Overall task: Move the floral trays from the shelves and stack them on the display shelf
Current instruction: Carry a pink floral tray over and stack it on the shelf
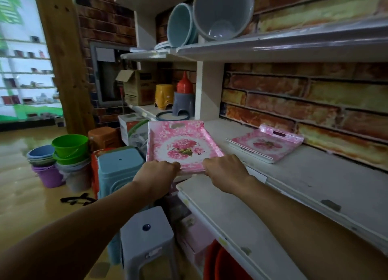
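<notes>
Pink floral tray (184, 146) out front in the head view, gripped at its near edge by both hands; left hand (156, 172) curled over the near-left corner, right hand (225, 171) clamped on the near-right edge, fingers of both folded around the rim, thumbs hidden beneath; far end with the handle slot reaching toward the white upright, most of the tray hanging past the left end of the display shelf (294, 187), over the blue stool (120, 166); hard to tell whether its underside touches the shelf at all.

Second floral tray stack (266, 146) lying flat further right on the same shelf, against the brick wall (304, 103), well apart from the held one.

Risks from here: grip only along one short edge, so a long lever beyond the knuckles; any slackening and the far end dips, likely sliding off toward the stools and the grey stool (147, 235) below; glossy wrapping on the tray, probably slick under fingers; swinging right, the leading corner could catch the shelf lip or shunt the resting stack against the bricks; set down skewed, a crooked stack, liable to slide.
</notes>
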